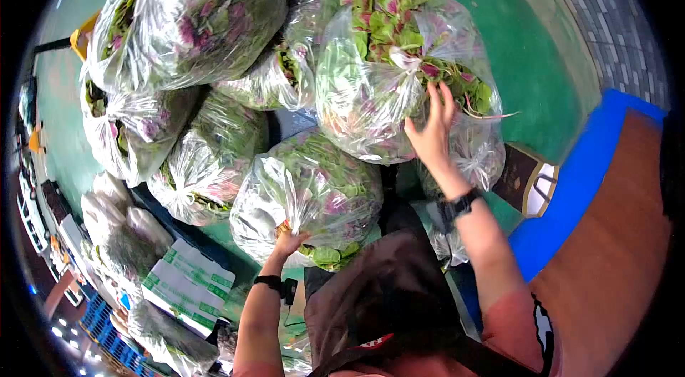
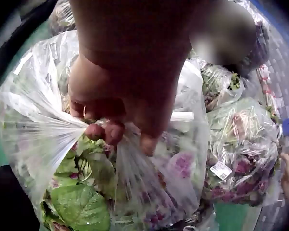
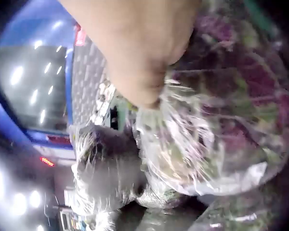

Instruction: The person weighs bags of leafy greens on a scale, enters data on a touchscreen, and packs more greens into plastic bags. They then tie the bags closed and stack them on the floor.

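A clear plastic bag (image 1: pixel 335 170) stuffed with red-and-green leafy amaranth lies right in front of the body. My left hand (image 1: pixel 288 241) grips the gathered plastic at its mouth, and in the left wrist view green leaves (image 2: pixel 82 207) poke out below the curled fingers. Farther out to the right is a second full bag (image 1: pixel 364 106), with a bunch of amaranth (image 1: pixel 392 20) sticking out at its top. My right hand (image 1: pixel 434 131) lies against this bag, fingers extended toward its bunched neck and some loose stems. In the right wrist view, the bag (image 3: pixel 226 130) bulges beside the hand.
Several more full bags (image 1: pixel 200 20) are piled at the left and back on the green floor (image 1: pixel 542 77). A white-and-green carton (image 1: pixel 189 284) stands at lower left. On the right are a dark box (image 1: pixel 515 177) and a brown surface with a blue edge (image 1: pixel 571 184).
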A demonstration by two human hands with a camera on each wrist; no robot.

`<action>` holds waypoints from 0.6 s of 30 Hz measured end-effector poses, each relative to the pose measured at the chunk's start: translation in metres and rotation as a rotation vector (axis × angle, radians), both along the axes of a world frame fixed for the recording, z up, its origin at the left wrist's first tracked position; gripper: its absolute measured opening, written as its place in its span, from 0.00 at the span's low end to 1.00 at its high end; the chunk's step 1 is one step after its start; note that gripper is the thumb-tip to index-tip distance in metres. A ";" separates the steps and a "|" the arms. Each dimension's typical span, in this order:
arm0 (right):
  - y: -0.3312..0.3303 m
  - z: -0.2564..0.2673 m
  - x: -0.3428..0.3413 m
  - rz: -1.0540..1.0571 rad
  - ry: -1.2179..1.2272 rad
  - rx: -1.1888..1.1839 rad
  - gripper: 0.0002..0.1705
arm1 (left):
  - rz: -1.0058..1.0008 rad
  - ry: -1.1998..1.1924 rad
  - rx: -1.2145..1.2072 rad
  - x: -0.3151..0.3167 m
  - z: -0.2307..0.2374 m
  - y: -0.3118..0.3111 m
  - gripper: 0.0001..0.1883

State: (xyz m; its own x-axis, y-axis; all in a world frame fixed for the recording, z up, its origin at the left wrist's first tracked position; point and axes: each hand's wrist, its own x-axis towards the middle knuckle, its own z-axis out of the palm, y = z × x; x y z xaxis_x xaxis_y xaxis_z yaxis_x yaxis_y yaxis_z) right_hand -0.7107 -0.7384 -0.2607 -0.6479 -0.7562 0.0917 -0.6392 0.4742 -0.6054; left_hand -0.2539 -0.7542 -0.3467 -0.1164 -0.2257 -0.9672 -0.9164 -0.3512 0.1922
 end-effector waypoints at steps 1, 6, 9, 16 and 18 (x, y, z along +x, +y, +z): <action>0.021 -0.007 0.013 -0.116 0.016 -0.072 0.44 | -0.007 -0.055 0.039 -0.003 0.001 -0.001 0.25; 0.101 -0.136 0.077 -1.034 -1.286 0.044 0.60 | 0.181 0.099 -0.109 0.019 -0.024 0.012 0.15; 0.106 -0.215 0.107 -0.958 -1.571 0.009 0.49 | 0.371 0.204 -0.040 -0.001 0.003 0.001 0.09; 0.069 -0.293 0.114 -0.926 -1.461 -0.278 0.20 | 0.246 0.126 -0.042 -0.005 0.030 0.000 0.12; 0.042 -0.304 0.106 -0.964 -1.411 -0.234 0.20 | 0.341 0.114 -0.055 -0.019 0.045 -0.005 0.12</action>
State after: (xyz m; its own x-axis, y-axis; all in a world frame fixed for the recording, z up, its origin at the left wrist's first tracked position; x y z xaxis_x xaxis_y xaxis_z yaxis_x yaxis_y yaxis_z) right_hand -0.6048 -0.6959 -0.5651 -0.4947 -0.1323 -0.8589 0.8437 0.1637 -0.5112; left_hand -0.2729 -0.7594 -0.3020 -0.1319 -0.3212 -0.9378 -0.7199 -0.6193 0.3133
